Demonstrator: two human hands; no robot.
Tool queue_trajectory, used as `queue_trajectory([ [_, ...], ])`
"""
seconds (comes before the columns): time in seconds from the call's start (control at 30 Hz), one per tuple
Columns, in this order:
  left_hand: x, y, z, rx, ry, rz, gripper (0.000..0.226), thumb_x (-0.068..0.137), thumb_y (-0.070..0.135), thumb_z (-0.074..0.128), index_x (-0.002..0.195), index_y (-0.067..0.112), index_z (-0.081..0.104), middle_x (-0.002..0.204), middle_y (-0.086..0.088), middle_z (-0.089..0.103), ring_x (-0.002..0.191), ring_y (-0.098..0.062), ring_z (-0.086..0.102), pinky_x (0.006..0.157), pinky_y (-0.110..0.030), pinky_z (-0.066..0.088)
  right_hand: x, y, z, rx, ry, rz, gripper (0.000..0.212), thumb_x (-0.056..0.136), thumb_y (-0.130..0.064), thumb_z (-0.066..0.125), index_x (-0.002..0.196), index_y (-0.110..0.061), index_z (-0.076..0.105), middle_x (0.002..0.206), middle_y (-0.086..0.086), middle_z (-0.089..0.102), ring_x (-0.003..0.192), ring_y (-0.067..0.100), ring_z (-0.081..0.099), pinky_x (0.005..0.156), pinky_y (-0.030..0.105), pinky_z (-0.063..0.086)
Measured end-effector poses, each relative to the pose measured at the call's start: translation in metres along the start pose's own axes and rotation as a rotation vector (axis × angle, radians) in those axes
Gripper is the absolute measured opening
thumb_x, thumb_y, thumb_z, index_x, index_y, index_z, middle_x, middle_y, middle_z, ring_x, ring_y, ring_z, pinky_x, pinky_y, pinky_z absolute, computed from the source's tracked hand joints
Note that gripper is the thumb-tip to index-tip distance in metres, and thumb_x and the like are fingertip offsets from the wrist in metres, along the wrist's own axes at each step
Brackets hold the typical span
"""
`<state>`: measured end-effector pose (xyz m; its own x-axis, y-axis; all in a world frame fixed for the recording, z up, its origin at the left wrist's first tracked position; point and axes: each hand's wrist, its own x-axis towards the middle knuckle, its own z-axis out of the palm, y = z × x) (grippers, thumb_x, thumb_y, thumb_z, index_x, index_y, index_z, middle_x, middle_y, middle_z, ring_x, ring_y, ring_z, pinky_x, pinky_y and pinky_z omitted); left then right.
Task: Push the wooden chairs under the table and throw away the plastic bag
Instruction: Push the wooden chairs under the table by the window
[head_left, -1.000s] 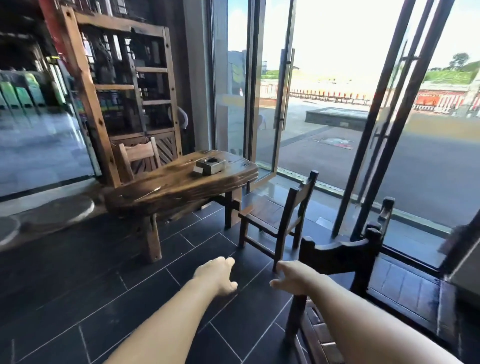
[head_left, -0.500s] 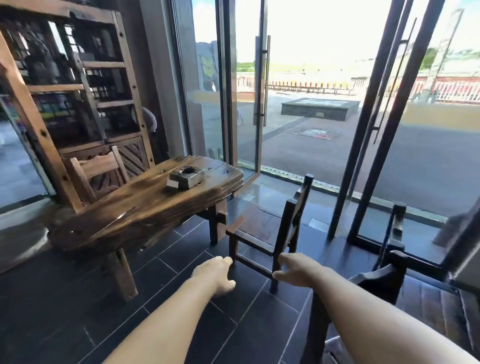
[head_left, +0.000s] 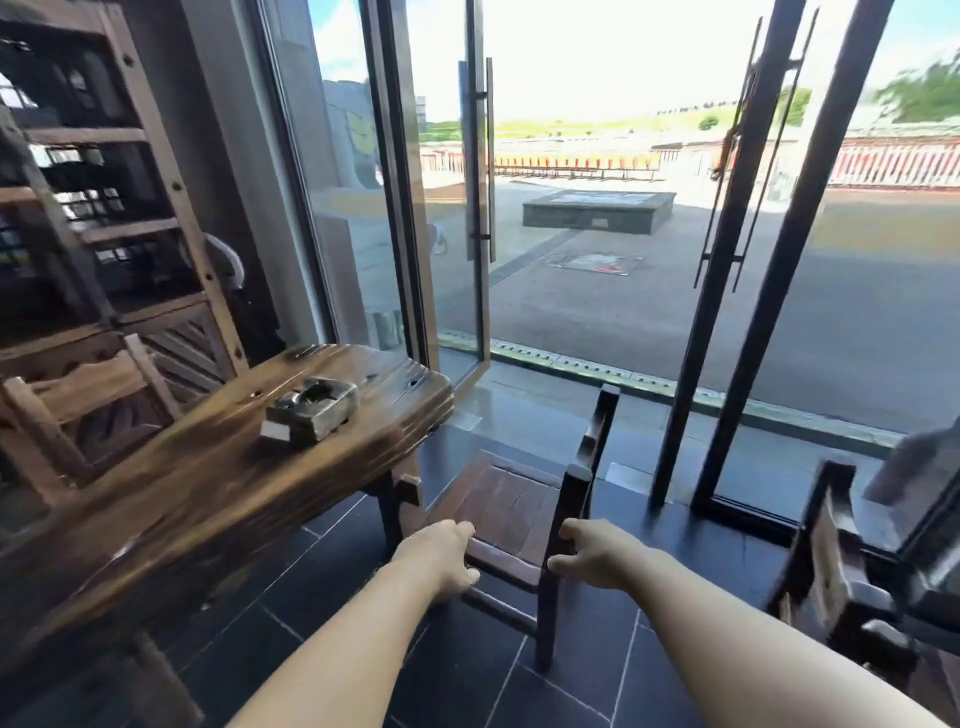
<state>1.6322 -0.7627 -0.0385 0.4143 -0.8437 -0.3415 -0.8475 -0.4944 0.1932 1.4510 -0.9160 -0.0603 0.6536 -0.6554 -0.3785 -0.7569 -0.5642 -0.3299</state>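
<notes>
A small dark wooden chair (head_left: 506, 499) stands on the tiled floor beside the right end of the rough wooden table (head_left: 197, 499), with its seat facing the table. My left hand (head_left: 441, 558) curls round the near edge of its seat, fingers above the rail and thumb below. My right hand (head_left: 595, 556) curls round the near back post, low down. A lighter wooden chair (head_left: 78, 410) stands behind the table at the left. Another dark chair (head_left: 836, 566) is at the right edge. No plastic bag is in view.
A grey ashtray (head_left: 311, 410) sits on the table. A tall wooden shelf unit (head_left: 119, 218) stands behind it. The glass door (head_left: 478, 218) is open to the street, and dark door posts (head_left: 727, 322) rise right of the chair.
I have moved closer to the table and chair. Both hands went forward from mid-air to the chair's seat edge and back post.
</notes>
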Motion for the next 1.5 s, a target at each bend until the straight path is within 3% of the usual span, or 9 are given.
queue_trajectory([
  [0.33,0.183,0.016,-0.048,0.033,-0.047,0.287,0.066,0.086,0.040,0.062,0.146,0.022,0.042,0.148,-0.003,0.050,0.132,-0.026,0.050,0.107,-0.037,0.043,0.093,0.037,-0.038,0.167,0.092,0.291,0.061,0.088,-0.054,0.056,0.136,-0.017,0.051,0.140,0.007,0.057,0.123,0.026,0.056,0.096,0.034,0.046],
  [0.47,0.250,0.029,-0.074,0.035,-0.088,0.479,0.060,0.087,0.037,0.060,0.143,0.027,0.046,0.148,-0.001,0.050,0.133,-0.022,0.049,0.107,-0.033,0.042,0.119,0.033,-0.052,0.231,0.142,0.461,0.060,0.085,-0.055,0.056,0.132,-0.017,0.052,0.134,0.007,0.059,0.117,0.028,0.058,0.094,0.035,0.048],
  [0.67,0.314,0.084,-0.092,0.153,-0.162,0.796,0.058,0.088,0.041,0.061,0.141,0.020,0.049,0.142,-0.002,0.056,0.127,-0.021,0.054,0.103,-0.033,0.045,0.108,0.044,-0.060,0.346,0.233,0.718,0.057,0.078,-0.057,0.055,0.121,-0.020,0.056,0.124,0.006,0.063,0.106,0.027,0.060,0.095,0.040,0.051],
  [0.87,0.331,0.171,-0.078,0.232,-0.194,1.027,0.058,0.087,0.038,0.063,0.140,0.017,0.047,0.138,-0.006,0.056,0.126,-0.024,0.052,0.098,-0.030,0.045,0.068,0.088,-0.065,0.428,0.334,0.959,0.053,0.075,-0.060,0.056,0.114,-0.023,0.054,0.126,0.006,0.063,0.113,0.029,0.060,0.094,0.039,0.049],
  [1.0,0.333,0.237,-0.062,0.251,-0.203,1.153,0.058,0.087,0.036,0.061,0.140,0.018,0.047,0.139,-0.004,0.054,0.128,-0.023,0.050,0.101,-0.031,0.044,0.041,0.127,-0.068,0.471,0.389,1.060,0.061,0.081,-0.056,0.059,0.130,-0.021,0.053,0.134,0.004,0.059,0.122,0.027,0.056,0.096,0.035,0.045],
  [1.17,0.323,0.313,-0.042,0.294,-0.214,1.266,0.049,0.086,0.031,0.062,0.132,0.014,0.054,0.131,-0.006,0.060,0.122,-0.025,0.055,0.098,-0.034,0.046,0.009,0.187,-0.060,0.546,0.481,1.148,0.063,0.068,-0.068,0.053,0.118,-0.029,0.057,0.122,0.002,0.064,0.114,0.029,0.061,0.098,0.039,0.049],
  [1.3,0.302,0.372,-0.018,0.304,-0.260,1.367,0.053,0.084,0.041,0.058,0.130,0.017,0.052,0.122,-0.007,0.063,0.112,-0.028,0.060,0.089,-0.037,0.052,-0.027,0.217,-0.048,0.636,0.580,1.217,0.039,0.084,-0.053,0.062,0.112,-0.025,0.058,0.109,-0.002,0.063,0.110,0.026,0.062,0.082,0.030,0.045],
  [1.4,0.281,0.408,0.005,0.332,-0.316,1.434,0.055,0.084,0.035,0.062,0.135,0.019,0.050,0.127,-0.007,0.063,0.114,-0.028,0.060,0.090,-0.034,0.052,-0.053,0.236,-0.028,0.701,0.662,1.304,0.044,0.084,-0.054,0.060,0.116,-0.025,0.059,0.099,-0.004,0.062,0.101,0.025,0.064,0.078,0.030,0.046],
  [1.5,0.262,0.437,0.029,0.402,-0.371,1.512,0.055,0.085,0.027,0.062,0.138,0.017,0.051,0.130,-0.007,0.062,0.118,-0.027,0.058,0.091,-0.029,0.047,-0.076,0.245,-0.001,0.780,0.689,1.391,0.050,0.082,-0.059,0.059,0.119,-0.025,0.060,0.104,0.000,0.070,0.099,0.024,0.066,0.081,0.031,0.049],
])
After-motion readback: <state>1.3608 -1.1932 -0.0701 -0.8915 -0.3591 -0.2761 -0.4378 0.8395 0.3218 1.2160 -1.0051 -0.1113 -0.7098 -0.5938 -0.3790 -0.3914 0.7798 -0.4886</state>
